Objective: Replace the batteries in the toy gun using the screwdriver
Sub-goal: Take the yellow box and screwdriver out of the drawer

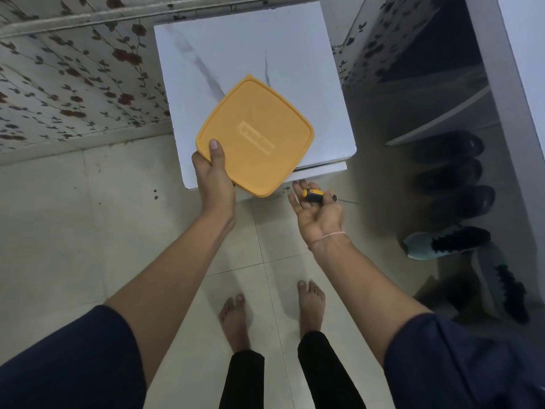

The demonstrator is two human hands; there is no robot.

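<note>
My left hand [214, 178] grips the near corner of a square orange plastic box with its lid on [256, 137], thumb on top, holding it over the front of the white marble-look table [224, 54]. My right hand [317, 212] is palm up just in front of the table's near edge. A small screwdriver [317, 196] with a yellow and black handle lies across that palm, its thin shaft pointing right, the fingers loosely cupped under it. No toy gun or batteries show; the box's contents are hidden.
A wall with flower-pattern paper runs along the left and back. On the right stands a white shelf unit [442, 113] with dark shoes [454, 172] and grey sneakers [445, 242] on the floor below. My bare feet stand on pale floor tiles [73, 231].
</note>
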